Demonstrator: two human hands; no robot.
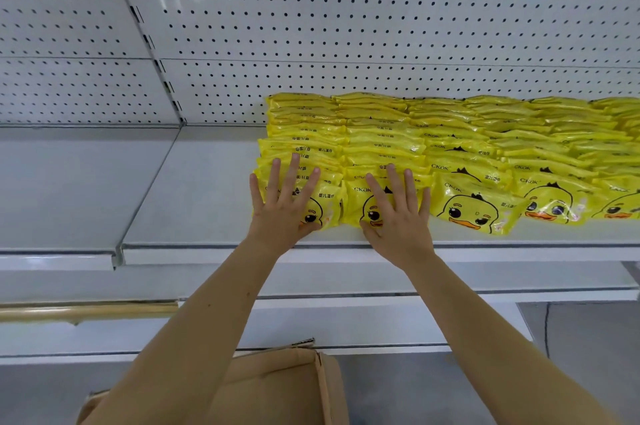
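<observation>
Plainly, against the pegboard [346,9], the white shelf [207,189] carries rows of yellow duck packets [450,144] running front to back. Each packet's long axis lies along the shelf edge, duck face forward. The left hand [282,206] and the right hand [398,217] press flat, fingers spread, on the front packets of the two leftmost rows.

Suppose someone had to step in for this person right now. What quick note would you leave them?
Left hand: open, fingers spread, pressing flat on the front of the leftmost row of yellow duck packs.
Right hand: open, flat on the front of the next row.
Things: the packs sit in tight rows on the white shelf, from the back panel almost to the front edge. A cardboard box is below; what it holds is hidden.
Done: several rows are stocked.
Left: probably squaring up these two rows, then perhaps adding rows to their left.
</observation>
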